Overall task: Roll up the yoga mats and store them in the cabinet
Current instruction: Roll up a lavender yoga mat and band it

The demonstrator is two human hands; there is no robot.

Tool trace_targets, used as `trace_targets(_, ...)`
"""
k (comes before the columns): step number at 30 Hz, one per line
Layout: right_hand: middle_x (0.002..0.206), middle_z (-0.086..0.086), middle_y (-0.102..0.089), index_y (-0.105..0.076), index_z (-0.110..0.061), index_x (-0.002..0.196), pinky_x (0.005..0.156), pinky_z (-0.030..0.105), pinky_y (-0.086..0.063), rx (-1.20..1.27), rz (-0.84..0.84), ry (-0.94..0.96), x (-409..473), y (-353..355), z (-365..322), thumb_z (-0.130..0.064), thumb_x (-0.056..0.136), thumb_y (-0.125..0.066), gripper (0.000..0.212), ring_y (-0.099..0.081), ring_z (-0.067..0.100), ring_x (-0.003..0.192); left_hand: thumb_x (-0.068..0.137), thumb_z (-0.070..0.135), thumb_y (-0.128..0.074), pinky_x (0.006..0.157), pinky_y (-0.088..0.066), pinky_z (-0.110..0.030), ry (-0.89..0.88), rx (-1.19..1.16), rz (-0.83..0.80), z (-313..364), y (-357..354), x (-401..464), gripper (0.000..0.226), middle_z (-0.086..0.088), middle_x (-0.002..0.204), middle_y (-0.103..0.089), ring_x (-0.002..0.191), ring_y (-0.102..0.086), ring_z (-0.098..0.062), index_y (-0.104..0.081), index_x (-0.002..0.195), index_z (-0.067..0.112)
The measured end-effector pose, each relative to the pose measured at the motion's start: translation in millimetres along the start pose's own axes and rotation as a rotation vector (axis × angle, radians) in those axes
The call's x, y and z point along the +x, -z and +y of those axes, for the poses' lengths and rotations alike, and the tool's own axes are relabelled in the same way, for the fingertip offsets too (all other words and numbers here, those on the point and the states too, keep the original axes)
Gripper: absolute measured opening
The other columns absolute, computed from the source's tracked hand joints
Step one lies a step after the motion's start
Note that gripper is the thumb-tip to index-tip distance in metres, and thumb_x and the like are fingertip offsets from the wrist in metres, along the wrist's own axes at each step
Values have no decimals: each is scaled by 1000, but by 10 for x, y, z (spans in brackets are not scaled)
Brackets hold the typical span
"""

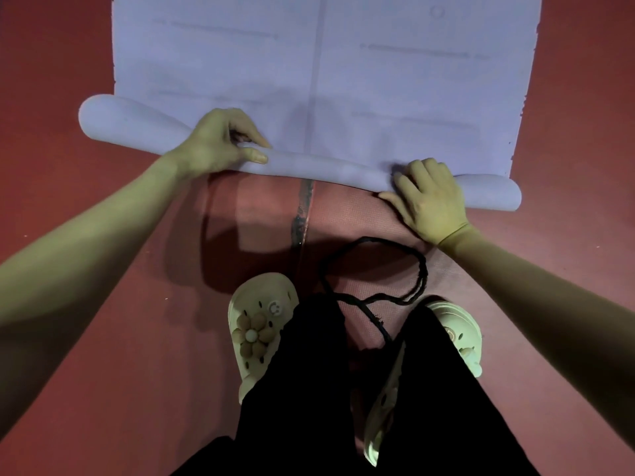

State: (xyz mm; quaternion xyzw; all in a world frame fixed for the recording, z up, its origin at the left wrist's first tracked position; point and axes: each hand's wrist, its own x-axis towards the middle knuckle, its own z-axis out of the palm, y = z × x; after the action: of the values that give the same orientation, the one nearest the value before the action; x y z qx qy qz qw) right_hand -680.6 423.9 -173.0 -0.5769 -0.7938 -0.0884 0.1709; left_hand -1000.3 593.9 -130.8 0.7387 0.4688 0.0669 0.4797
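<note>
A pale lilac yoga mat lies flat on the red floor and stretches away from me. Its near end is wound into a loose roll that runs slantwise from upper left to lower right. My left hand grips the roll left of its middle, thumb along the front and fingers curled over the top. Near the roll's right end my right hand curls its fingers over the top of the roll. Below the roll lies a reddish mat with a dark centre line, and I stand on it.
A black cord lies looped on the reddish mat just in front of my feet. My feet wear cream clogs and my legs are in black trousers. Red floor flanks the mats on both sides. No cabinet is in view.
</note>
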Motion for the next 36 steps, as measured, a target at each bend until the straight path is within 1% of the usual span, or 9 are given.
trace_targets(4,83,10,-61,-66,-5,91,65,36,-32,-108,56,-122,5,-94,-78,-35,100,-52,35,-40,25,78,66,7,-86,70,-42,-16,12,-70,121,-17,-45,-25,32,6,76,-56,69,-50,-3,-66,86,25)
trace_targets(6,84,10,-61,-65,-4,93,65,35,-33,-127,62,-169,5,-126,-109,-35,100,-51,35,-39,24,78,68,17,-85,71,-42,-19,-45,52,178,-26,-62,-70,20,9,77,-56,71,-51,-4,-70,83,17)
trace_targets(10,82,11,-58,-58,-7,101,62,36,-37,-110,44,-110,88,-115,-8,-38,101,-47,33,-41,25,76,84,36,-70,79,-38,-26,-227,343,282,-34,-143,-254,29,16,84,-51,85,-52,-19,-72,93,8)
trace_targets(15,81,11,-57,-55,-10,91,54,38,-41,-16,-2,-69,265,-114,147,-35,102,-48,29,-53,30,69,85,52,-66,85,-40,-33,-271,495,338,-99,-279,-374,47,-8,95,-61,94,-51,-27,-70,102,9)
trace_targets(21,83,13,-58,-58,-6,80,63,35,-31,-91,108,-387,281,-152,-107,-29,99,-55,29,-39,25,76,87,50,-62,74,-41,-35,-258,498,310,-73,-200,-201,46,-11,87,-63,82,-53,-30,-70,91,5)
trace_targets(27,84,16,-56,-54,-5,86,63,39,-32,-16,31,-79,313,-58,67,-53,91,-57,49,-45,29,74,67,37,-84,79,-49,-34,12,160,189,-27,2,59,39,-3,86,-65,81,-59,-15,-74,91,8)
trace_targets(31,82,14,-55,-54,-7,86,58,39,-34,-92,-23,8,445,-119,190,-48,99,-49,43,-48,30,70,55,47,-87,79,-49,-26,27,24,274,-10,22,88,41,2,90,-61,75,-54,-7,-62,84,32)
trace_targets(33,80,14,-55,-56,-7,86,54,38,-38,-97,-54,11,485,-156,238,-47,101,-43,45,-50,31,68,64,54,-79,74,-42,-24,-62,140,388,-24,-70,16,36,6,82,-56,76,-53,-14,-57,75,28)
trace_targets(36,83,17,-59,-62,-5,92,53,39,-44,11,-169,-24,620,-127,308,-48,101,-34,52,-57,35,72,87,53,-64,79,-37,-35,-188,436,519,-72,-201,-104,44,-7,88,-60,85,-55,-27,-64,87,9)
